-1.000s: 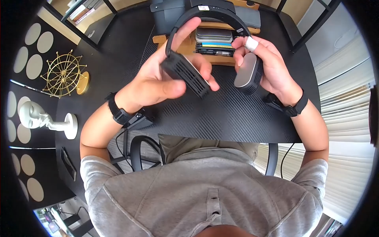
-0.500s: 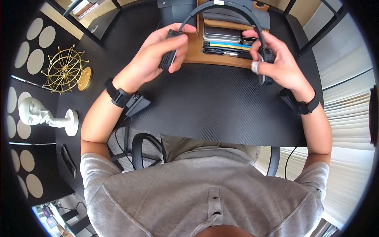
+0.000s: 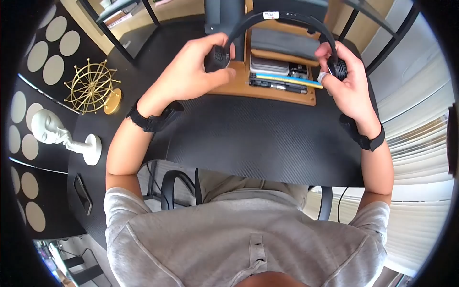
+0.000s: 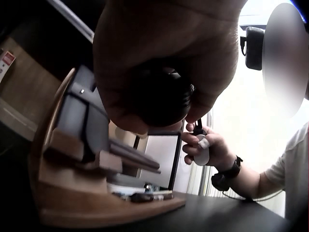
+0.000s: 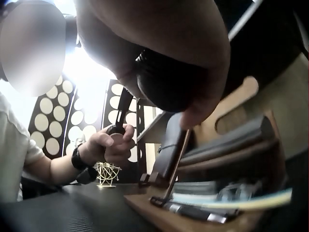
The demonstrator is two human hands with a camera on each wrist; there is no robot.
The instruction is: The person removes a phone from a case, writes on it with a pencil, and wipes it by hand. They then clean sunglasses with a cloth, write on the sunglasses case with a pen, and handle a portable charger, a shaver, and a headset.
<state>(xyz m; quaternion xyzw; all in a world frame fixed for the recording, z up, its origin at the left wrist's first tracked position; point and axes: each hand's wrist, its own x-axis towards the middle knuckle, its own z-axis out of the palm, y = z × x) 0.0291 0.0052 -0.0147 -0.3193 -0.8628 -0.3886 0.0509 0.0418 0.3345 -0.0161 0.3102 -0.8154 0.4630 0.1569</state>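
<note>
A black neck fan (image 3: 287, 16) with a curved band and vented end pods is held up over the wooden desk organizer (image 3: 229, 86). My left hand (image 3: 191, 69) grips one pod, thumb on the near side and fingers curled round the far side. On the other side, my right hand (image 3: 349, 86) holds the second pod (image 3: 338, 68), with a white wrap on its thumb. Both wrist views show a dark rounded pod close up within the hand. In the left wrist view, the far pod's pale oval face (image 4: 202, 151) shows beside the right hand's fingers.
Inside the organizer lie a grey case (image 3: 282, 43), pens (image 3: 279, 85) and a blue-yellow strip (image 3: 287, 80). A gold wheel ornament (image 3: 91, 86), a white head figurine (image 3: 48, 126) and a phone (image 3: 82, 193) are at the left. Blinds (image 3: 411, 191) hang at the right.
The hands have spread apart and moved farther out over the organizer, taking the neck fan along. Its pods have turned, so the right one's silver face no longer shows broadly in the head view.
</note>
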